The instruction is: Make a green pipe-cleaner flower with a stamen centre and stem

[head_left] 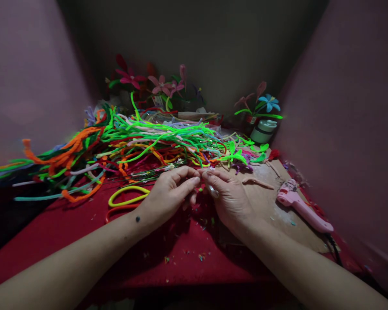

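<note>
Side by side over the red cloth, both my hands are closed in pinches with their fingertips almost meeting. My left hand presses thumb against forefinger; anything between them is too small to name. In my right hand, thumb and fingers are also pinched, and a tiny pale bit shows at the tips. A shiny silvery spot shows by its fingers, perhaps a ring. Partly behind my left wrist lie scissors with yellow and red handles. Beyond my left fingers rests a bunch of thin stems with pale tips.
A large heap of coloured pipe cleaners spreads across the back. At right, a pink glue gun lies on cardboard. A bright green fuzzy piece, a pale green jar and finished fuzzy flowers stand farther back.
</note>
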The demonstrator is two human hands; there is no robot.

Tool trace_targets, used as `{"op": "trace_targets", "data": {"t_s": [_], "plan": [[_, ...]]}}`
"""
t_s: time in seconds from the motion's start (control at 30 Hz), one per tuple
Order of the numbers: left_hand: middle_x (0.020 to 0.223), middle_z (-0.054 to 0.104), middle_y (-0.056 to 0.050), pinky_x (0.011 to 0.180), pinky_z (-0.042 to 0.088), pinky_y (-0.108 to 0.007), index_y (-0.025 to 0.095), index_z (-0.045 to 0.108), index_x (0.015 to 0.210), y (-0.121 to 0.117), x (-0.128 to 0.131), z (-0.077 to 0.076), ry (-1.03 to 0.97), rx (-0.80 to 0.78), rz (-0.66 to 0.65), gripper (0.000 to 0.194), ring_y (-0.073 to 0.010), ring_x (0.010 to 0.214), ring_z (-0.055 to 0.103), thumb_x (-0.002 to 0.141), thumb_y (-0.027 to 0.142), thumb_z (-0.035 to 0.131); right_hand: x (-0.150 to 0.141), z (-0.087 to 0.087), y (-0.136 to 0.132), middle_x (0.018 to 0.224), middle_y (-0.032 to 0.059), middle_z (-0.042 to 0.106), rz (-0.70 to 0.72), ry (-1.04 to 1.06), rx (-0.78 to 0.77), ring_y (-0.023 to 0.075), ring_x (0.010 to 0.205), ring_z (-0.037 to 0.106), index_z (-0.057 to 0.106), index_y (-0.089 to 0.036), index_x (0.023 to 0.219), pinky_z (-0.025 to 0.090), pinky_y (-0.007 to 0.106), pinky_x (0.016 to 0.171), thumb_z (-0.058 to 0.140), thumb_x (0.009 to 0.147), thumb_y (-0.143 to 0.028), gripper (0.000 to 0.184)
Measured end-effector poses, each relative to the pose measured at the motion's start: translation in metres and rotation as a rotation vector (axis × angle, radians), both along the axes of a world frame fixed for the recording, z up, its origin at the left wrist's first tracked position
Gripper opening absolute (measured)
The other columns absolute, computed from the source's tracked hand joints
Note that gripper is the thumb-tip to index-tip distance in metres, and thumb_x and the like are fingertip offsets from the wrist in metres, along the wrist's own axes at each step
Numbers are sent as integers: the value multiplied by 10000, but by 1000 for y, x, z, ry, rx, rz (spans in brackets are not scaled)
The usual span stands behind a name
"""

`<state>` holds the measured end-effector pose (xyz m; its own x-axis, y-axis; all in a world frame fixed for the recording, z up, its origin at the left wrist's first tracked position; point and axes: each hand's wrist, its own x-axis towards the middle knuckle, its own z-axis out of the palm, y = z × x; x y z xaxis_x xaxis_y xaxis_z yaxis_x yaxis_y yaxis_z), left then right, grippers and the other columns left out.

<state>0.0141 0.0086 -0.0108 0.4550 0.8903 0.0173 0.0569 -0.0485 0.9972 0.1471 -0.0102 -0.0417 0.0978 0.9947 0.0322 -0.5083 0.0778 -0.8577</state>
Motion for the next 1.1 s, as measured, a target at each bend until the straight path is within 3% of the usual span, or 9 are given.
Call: {"op": "trace_targets", "data": {"t_s": [0.17,0.3,0.4,0.7,0.9,1.0,1.1], "plan": [[469,426,67,359,198,-152,143,547,687,8,0,-8,-182,-284,-117,217,-18,358,307,761,336,614,-2,1,-1,809,3,678,16,31,20,145,794,576,723,-211,744,429,291,785,702,667,-184,85],[577,502,32,348,174,-141,123,556,706,11,-2,-10,-252,-418,-226,181,8,346,292,781,286,587,0,1,-3,862,6,675,78,36,33,148,818,578,724,-212,713,428,295,799,706,664,-193,56],[632,527,12,352,172,-136,113,578,743,11,-3,-9,-273,-420,-235,127,15,354,304,773,237,584,1,1,-4,880,14,675,105,35,40,160,835,579,721,-213,678,437,301,782,708,661,-197,26],[455,407,57,353,137,-151,121,552,632,8,-4,0,-317,-447,-197,106,-10,348,260,687,181,620,-1,4,-5,905,22,684,154,-9,27,194,900,585,726,-240,794,436,338,790,692,672,-192,135],[463,423,53,354,127,-163,116,548,641,8,-7,-2,-254,-433,-243,134,-1,339,214,682,217,626,3,8,-8,993,21,648,168,-12,113,202,980,555,711,-217,630,430,334,820,686,657,-144,83],[458,372,72,366,142,-163,134,522,642,6,-7,0,-242,-384,-228,181,-8,357,212,729,259,618,2,8,-7,952,6,652,122,3,102,182,946,559,705,-224,627,423,325,820,686,661,-135,97],[497,395,65,389,209,-164,144,526,665,0,-5,5,-151,-210,-139,194,-25,396,276,771,294,589,1,8,-5,898,5,661,63,14,76,178,920,564,695,-219,612,417,324,817,691,659,-153,81]]}}
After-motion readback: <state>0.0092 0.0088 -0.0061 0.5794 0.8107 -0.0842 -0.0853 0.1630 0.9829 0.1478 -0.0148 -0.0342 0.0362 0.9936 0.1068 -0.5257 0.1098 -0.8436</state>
